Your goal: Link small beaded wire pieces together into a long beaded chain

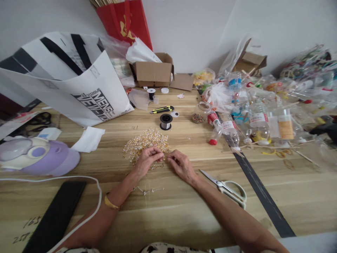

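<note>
My left hand point(149, 161) is closed in a pinch at the near edge of a glittering heap of small gold and whitish jewellery pieces point(144, 140). Facing it, my right hand point(182, 166) also pinches, its fingertips very near those of the left. What lies between the fingertips is too small to make out. Some gold chain-like pieces point(157, 166) lie just under the hands. Nearer to me, a thin silvery chain point(150, 192) with small ornaments rests on the wood. A pair of scissors point(223, 187) with pale handles lies right of my right forearm.
Beyond the heap are a wire spool point(165, 122), a yellow-black utility knife point(162, 109) and a jar of beads point(198, 114). Plastic bottles point(259, 123) crowd the right. At left stand a white bag point(97, 91) and a purple device point(56, 158); a white cable point(98, 186) passes my left forearm.
</note>
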The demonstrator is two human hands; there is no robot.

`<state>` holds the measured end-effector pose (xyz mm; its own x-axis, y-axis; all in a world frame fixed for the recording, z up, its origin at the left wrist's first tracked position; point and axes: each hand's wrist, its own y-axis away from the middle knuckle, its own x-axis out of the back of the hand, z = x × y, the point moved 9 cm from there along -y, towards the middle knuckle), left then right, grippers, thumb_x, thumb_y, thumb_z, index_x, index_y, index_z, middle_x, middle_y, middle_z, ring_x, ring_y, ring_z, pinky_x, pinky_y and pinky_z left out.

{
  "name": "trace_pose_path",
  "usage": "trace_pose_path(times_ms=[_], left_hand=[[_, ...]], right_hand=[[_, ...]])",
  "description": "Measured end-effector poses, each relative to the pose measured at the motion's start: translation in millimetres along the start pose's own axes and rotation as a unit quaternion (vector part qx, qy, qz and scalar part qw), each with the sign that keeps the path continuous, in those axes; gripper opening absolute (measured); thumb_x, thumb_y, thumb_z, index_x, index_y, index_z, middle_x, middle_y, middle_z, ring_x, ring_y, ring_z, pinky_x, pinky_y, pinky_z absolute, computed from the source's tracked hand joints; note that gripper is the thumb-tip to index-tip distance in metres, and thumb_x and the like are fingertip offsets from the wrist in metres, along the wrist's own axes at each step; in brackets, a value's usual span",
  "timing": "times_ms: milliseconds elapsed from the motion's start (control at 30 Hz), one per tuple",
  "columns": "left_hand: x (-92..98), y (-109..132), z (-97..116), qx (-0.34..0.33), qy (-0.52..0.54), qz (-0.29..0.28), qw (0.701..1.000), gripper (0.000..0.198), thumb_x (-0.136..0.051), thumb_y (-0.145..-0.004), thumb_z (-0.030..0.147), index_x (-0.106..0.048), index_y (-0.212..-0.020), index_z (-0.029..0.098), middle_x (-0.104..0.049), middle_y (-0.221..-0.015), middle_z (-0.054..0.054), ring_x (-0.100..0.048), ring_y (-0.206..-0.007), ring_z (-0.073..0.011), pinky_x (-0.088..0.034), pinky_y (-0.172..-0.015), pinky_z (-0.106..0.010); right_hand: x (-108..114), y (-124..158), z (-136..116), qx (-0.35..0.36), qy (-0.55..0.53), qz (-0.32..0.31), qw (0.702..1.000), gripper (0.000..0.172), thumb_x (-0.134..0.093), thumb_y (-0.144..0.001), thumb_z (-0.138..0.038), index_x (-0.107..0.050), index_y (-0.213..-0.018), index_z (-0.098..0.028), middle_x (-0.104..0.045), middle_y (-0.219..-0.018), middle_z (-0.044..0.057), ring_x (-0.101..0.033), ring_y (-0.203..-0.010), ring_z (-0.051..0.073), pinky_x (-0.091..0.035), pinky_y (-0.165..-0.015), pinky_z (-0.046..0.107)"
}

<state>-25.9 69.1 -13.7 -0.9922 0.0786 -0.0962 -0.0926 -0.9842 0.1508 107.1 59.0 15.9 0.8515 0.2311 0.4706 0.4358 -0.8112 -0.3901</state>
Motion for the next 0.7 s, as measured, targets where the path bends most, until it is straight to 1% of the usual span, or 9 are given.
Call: trace_pose_path(times_ms=[167,267,367,533,700], left_hand=[[-0.7,3,10,-0.018,-0.056,0.014,0.998,0.018,-0.072,-0.068,0.029,-0.061,-0.069,0.014,-0.06,-0.055,0.002,-0.055,-0.052,-0.0095,-0.046,-0.054,-0.022],[-3.8,6,17,-0.048,-0.077,0.018,0.996,0.018,-0.071,-0.069,0.028,-0.06,-0.069,0.014,-0.06,-0.053,0.002,-0.055,-0.048,-0.0092,-0.045,-0.05,-0.021],[-8.7,8,21,-0.061,-0.081,0.008,0.995,0.018,-0.07,-0.071,0.028,-0.06,-0.07,0.014,-0.062,-0.054,0.001,-0.058,-0.049,-0.0104,-0.048,-0.051,-0.022],[-12.9,8,18,-0.043,-0.079,-0.011,0.996,0.018,-0.07,-0.071,0.029,-0.06,-0.071,0.014,-0.066,-0.06,-0.001,-0.064,-0.056,-0.0134,-0.053,-0.055,-0.024],[-8.7,4,10,-0.038,-0.083,-0.001,0.996,0.019,-0.072,-0.07,0.03,-0.061,-0.072,0.014,-0.064,-0.06,0.0,-0.064,-0.057,-0.0131,-0.053,-0.056,-0.024]], right_hand=[[1,0,1,0.004,0.006,0.003,1.0,0.012,-0.05,-0.092,-0.021,-0.061,-0.088,-0.017,-0.06,-0.08,0.005,-0.055,-0.072,0.015,-0.044,-0.065,0.026],[0,1,2,0.007,0.01,0.003,1.0,0.013,-0.049,-0.092,-0.022,-0.061,-0.089,-0.018,-0.059,-0.08,0.005,-0.055,-0.071,0.015,-0.044,-0.064,0.026],[0,1,3,0.004,0.013,0.003,1.0,0.014,-0.048,-0.092,-0.023,-0.061,-0.088,-0.018,-0.058,-0.078,0.004,-0.054,-0.069,0.015,-0.043,-0.062,0.026],[0,1,1,0.009,0.007,0.005,1.0,0.015,-0.047,-0.093,-0.023,-0.06,-0.087,-0.018,-0.058,-0.077,0.004,-0.054,-0.068,0.015,-0.044,-0.062,0.026],[0,0,-2,0.028,0.023,0.0,0.999,0.016,-0.045,-0.094,-0.023,-0.06,-0.089,-0.018,-0.059,-0.078,0.005,-0.054,-0.07,0.015,-0.044,-0.064,0.026]])
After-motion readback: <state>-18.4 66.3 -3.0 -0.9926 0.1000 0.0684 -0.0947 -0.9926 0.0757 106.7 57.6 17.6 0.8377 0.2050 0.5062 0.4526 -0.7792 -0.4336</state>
